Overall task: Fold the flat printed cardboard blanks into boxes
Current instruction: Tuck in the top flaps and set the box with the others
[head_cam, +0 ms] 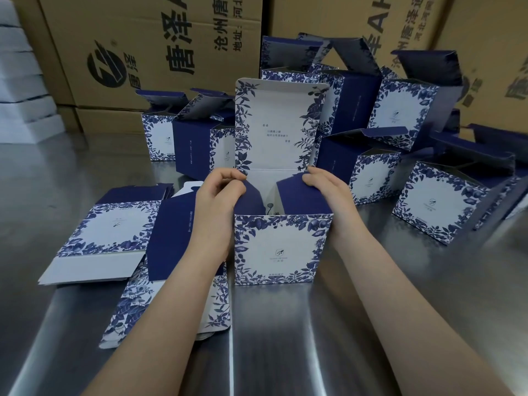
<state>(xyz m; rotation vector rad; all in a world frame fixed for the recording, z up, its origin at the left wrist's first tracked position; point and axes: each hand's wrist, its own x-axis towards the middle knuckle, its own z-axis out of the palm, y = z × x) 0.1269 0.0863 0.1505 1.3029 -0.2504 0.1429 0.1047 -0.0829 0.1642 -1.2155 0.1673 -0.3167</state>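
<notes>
A blue-and-white floral box point(281, 250) stands upright on the steel table in front of me, its lid point(278, 124) raised straight up at the back. My left hand point(218, 207) grips the box's left side, fingers curled over the dark blue left flap. My right hand point(328, 192) holds the right side, fingertips pressing the dark blue right flap inward. Both flaps lean into the opening. A stack of flat printed blanks point(114, 238) lies to the left, partly under my left forearm.
Several folded boxes with raised lids crowd the back and right of the table point(434, 201). Large brown shipping cartons point(148, 50) wall off the rear. White stacked sheets point(23, 81) sit at the far left. The steel table point(285, 338) runs toward me.
</notes>
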